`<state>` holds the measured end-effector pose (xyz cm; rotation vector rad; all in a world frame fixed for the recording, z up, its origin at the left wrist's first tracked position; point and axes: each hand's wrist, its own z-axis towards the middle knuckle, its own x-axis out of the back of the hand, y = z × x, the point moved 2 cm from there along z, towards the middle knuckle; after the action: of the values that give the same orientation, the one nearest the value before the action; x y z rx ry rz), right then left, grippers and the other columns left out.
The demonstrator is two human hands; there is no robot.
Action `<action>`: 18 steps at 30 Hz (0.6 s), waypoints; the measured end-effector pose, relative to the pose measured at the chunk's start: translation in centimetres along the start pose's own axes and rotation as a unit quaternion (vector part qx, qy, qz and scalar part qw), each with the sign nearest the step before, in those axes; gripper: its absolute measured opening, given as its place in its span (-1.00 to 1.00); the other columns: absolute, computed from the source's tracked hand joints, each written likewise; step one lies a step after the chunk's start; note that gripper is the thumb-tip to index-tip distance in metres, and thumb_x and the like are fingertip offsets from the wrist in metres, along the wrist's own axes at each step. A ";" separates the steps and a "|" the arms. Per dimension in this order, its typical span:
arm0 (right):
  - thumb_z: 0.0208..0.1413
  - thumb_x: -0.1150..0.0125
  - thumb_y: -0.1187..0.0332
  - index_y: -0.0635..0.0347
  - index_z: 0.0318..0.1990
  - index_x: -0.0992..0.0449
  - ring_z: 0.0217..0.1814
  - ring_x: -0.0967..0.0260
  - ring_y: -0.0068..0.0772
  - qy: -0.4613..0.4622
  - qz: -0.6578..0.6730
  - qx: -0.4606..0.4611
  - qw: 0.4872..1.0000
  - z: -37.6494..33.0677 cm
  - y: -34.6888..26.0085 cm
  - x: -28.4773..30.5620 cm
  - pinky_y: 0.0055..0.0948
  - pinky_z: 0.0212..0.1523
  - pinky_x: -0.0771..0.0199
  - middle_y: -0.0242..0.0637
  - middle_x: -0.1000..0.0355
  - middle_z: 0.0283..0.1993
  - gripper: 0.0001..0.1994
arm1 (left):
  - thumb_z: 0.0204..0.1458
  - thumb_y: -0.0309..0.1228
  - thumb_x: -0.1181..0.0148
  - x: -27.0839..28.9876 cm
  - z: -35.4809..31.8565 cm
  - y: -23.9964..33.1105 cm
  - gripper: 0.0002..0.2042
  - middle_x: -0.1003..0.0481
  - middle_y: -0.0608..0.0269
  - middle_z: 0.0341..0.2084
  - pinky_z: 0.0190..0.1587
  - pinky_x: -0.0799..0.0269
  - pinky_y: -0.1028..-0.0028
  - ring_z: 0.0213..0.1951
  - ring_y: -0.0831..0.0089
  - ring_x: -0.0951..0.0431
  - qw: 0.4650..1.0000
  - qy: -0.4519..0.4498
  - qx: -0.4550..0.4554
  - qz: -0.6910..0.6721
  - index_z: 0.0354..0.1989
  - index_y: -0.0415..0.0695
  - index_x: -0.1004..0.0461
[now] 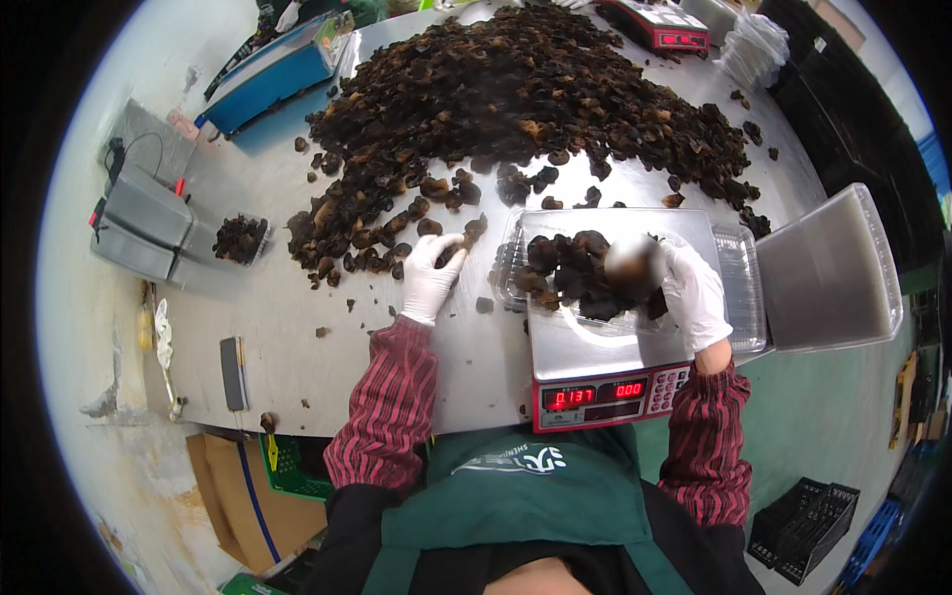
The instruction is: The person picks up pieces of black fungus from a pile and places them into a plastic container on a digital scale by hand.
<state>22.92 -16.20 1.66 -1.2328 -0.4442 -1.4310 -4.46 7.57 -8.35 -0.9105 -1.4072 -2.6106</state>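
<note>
A large heap of dark brown wood ear mushrooms (486,89) covers the far part of the metal table. My left hand (431,278), in a white glove, is at the heap's near edge, its thumb and fingers curled around a dark mushroom piece (448,257). On the red-framed digital scale (595,352) sits a clear plastic tray (511,268) of mushrooms (575,266). My right hand (691,297), also gloved, is over the tray's right side with its fingers closed on a mushroom (635,283). A pale blur partly covers that piece.
Nested clear trays (828,273) lean at the right, beside another clear tray (739,283). A small filled tray (241,239), grey metal boxes (144,223) and a dark flat object (233,374) are on the left. Farther back are a blue-sided box (278,74) and another scale (662,28).
</note>
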 end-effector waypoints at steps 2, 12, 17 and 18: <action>0.08 -0.07 0.51 0.22 -0.06 -0.51 0.03 -0.46 -0.05 -0.026 -0.008 0.002 1.000 0.1 0.8 -0.4 -0.28 0.01 -0.46 -0.06 -0.49 -0.01 -0.75 | -0.02 -0.46 -0.30 0.9 1.8 5.7 -0.80 -0.49 0.14 -0.32 -0.25 -0.46 0.48 -0.31 0.34 -0.54 0.996 -0.010 0.024 -0.091 -0.19 -0.12 -0.58; 0.23 -0.11 0.30 0.21 0.00 -0.50 0.05 -0.45 -0.10 0.023 0.001 0.039 0.999 -0.4 0.4 -0.9 -0.27 0.04 -0.44 -0.07 -0.48 -0.01 -0.73 | -0.02 -0.11 -0.24 -6.3 1.9 15.8 -0.59 -0.20 0.11 0.28 0.24 -0.07 0.07 0.25 0.06 -0.20 0.931 -0.192 -0.306 0.055 0.03 0.11 -0.50; 0.24 -0.10 0.26 0.25 -0.13 -0.53 -0.03 -0.45 -0.06 0.007 0.024 -0.012 1.000 -0.3 0.0 -0.7 -0.27 -0.03 -0.45 -0.09 -0.50 -0.09 -0.76 | 0.02 -0.22 -0.24 -3.1 2.6 15.4 -0.61 -0.36 0.06 0.14 0.22 -0.22 0.16 0.17 0.08 -0.33 0.947 -0.134 -0.291 0.017 0.05 0.03 -0.51; 0.24 -0.10 0.24 0.25 -0.16 -0.53 -0.05 -0.46 -0.05 -0.005 0.007 -0.027 1.000 -0.4 0.1 -0.7 -0.27 -0.05 -0.46 -0.09 -0.50 -0.10 -0.75 | 0.03 -0.26 -0.24 -2.4 3.1 14.8 -0.64 -0.41 0.05 0.10 0.19 -0.28 0.19 0.14 0.09 -0.38 0.953 -0.120 -0.279 -0.004 0.03 0.00 -0.52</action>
<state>22.72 -16.26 0.90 -1.2852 -0.4056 -1.4339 3.40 0.71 2.83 -1.3085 -0.6838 -3.0441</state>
